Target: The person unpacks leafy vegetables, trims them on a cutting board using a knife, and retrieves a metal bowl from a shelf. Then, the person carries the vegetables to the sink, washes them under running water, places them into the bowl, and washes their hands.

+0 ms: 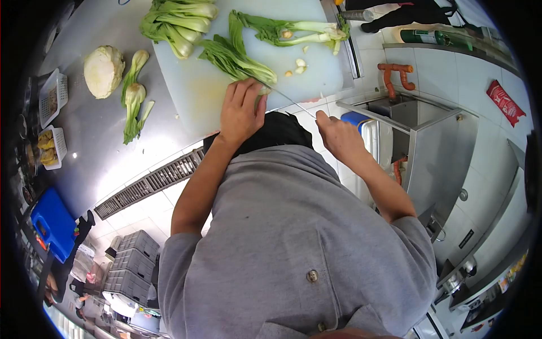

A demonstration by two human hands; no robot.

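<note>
My left hand [243, 107] has its fingers curled over the near end of a bok choy [243, 62] lying on the white cutting board [197, 85]. My right hand [341, 138] is closed round the handle of a knife, whose thin blade [288, 97] reaches left to the bok choy beside my left fingertips. Another bok choy [305, 26] lies split at the board's upper right, near small cut pieces [300, 69]. Several whole bok choy [180, 25] are piled at the board's upper left.
On the steel counter [90, 135] are a pale round vegetable [104, 72], more bok choy [133, 96] and two white baskets [55, 97] [52, 148]. A steel sink unit [440, 152] stands at the right. Another person's dark-clothed legs [406, 16] show at the top right.
</note>
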